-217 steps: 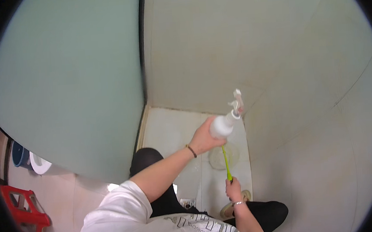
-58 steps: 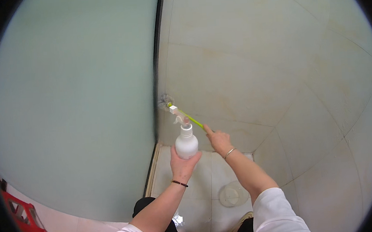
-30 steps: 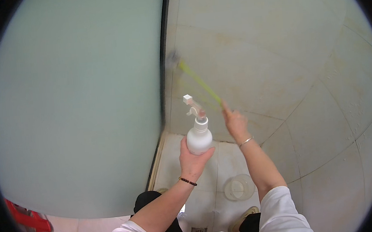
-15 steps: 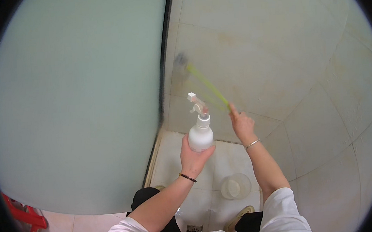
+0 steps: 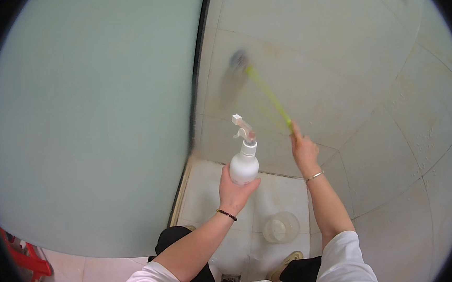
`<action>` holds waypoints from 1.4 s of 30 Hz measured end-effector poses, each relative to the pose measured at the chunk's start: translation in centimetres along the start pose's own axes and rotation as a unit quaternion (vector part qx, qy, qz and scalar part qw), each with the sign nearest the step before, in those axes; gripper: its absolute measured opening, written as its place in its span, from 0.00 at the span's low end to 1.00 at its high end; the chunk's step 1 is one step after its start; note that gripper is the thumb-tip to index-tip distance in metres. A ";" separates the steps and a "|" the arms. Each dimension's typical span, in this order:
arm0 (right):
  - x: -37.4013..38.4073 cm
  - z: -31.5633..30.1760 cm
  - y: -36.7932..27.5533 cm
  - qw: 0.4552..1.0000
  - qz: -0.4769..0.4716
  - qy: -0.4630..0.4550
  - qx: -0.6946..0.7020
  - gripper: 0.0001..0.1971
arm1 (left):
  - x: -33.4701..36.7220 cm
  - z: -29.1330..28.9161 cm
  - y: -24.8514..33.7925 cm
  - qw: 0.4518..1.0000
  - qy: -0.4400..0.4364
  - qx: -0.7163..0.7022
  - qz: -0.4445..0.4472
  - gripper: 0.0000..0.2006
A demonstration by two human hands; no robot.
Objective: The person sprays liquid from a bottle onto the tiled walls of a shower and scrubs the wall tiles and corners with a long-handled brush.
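My left hand (image 5: 236, 193) is wrapped round the lower body of a white spray bottle (image 5: 244, 166), held upright with its trigger head (image 5: 244, 130) at the top. In my right hand (image 5: 305, 152) is the end of a yellow-green handle (image 5: 271, 96). It belongs to a scrubbing brush whose grey head (image 5: 239, 60) lies close to the tiled wall (image 5: 303, 46). Motion blurs the brush head, so I cannot tell its bristles or whether it touches the tiles.
A frosted glass panel (image 5: 94, 124) with a dark edge stands on the left. On the tiled floor, a translucent round tub (image 5: 291, 227) sits near my shoe (image 5: 286, 265). Something red (image 5: 33, 264), perhaps a stool, shows at the lower left. Yellowish stains mark the wall tiles.
The brush head has moved up and to the right along the wall, and my right hand has shifted slightly right. My left hand keeps the spray bottle in nearly the same place.
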State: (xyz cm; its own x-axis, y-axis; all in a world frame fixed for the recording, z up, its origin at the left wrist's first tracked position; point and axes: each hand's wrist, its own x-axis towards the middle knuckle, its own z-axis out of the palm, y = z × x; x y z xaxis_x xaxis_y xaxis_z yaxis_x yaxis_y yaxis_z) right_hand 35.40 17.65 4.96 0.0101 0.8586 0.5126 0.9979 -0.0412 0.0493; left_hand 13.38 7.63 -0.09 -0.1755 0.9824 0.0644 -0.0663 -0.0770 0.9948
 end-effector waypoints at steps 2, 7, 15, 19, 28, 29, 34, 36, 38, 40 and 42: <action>0.9 -0.5 0.1 1.000 0.014 0.000 0.015 0.26 | 0.1 0.1 0.0 1.000 0.004 0.018 0.001 0.40; -3.5 5.2 2.1 0.991 -0.106 -0.040 -0.072 0.25 | 0.4 0.2 -0.3 1.000 -0.005 0.008 -0.004 0.41; 0.5 -0.8 1.8 0.999 0.026 0.028 0.021 0.25 | 0.4 0.0 -0.2 0.998 0.011 0.060 0.003 0.40; -2.3 2.2 3.9 0.999 0.035 0.009 0.020 0.25 | 0.1 0.2 0.2 1.000 0.000 0.019 -0.010 0.40; -4.2 0.0 6.3 0.994 -0.005 -0.089 -0.067 0.25 | -0.7 0.1 1.6 0.999 0.016 0.039 -0.001 0.36; -3.7 -0.4 6.6 0.999 0.032 -0.033 -0.025 0.25 | -0.7 0.1 1.5 0.999 0.028 0.034 0.013 0.36; -6.7 3.4 8.9 0.996 0.094 0.002 0.007 0.27 | -0.4 0.4 1.2 0.999 0.020 0.035 0.015 0.36; -9.6 5.4 9.4 0.995 0.025 -0.072 -0.066 0.27 | -0.3 0.4 1.3 0.999 0.016 0.026 0.017 0.36; -9.7 5.0 10.0 0.993 0.030 -0.082 -0.074 0.27 | -0.9 0.2 2.0 0.999 0.016 0.034 -0.009 0.36; -9.2 3.8 10.5 0.992 0.034 -0.095 -0.081 0.26 | -0.7 0.0 1.9 0.999 0.018 0.032 0.005 0.36; -6.8 0.8 11.2 0.997 0.044 -0.002 -0.063 0.26 | -0.8 -0.3 1.8 0.999 0.016 0.029 0.015 0.36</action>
State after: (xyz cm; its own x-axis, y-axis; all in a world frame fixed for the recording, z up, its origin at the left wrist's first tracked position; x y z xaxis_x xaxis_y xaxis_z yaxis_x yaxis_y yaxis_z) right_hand 46.54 11.76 1.38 0.0987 0.8505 0.5166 0.9770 -0.1814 0.1120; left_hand 13.11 6.62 1.57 -0.2070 0.9740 0.0921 -0.0043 -0.0950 0.9955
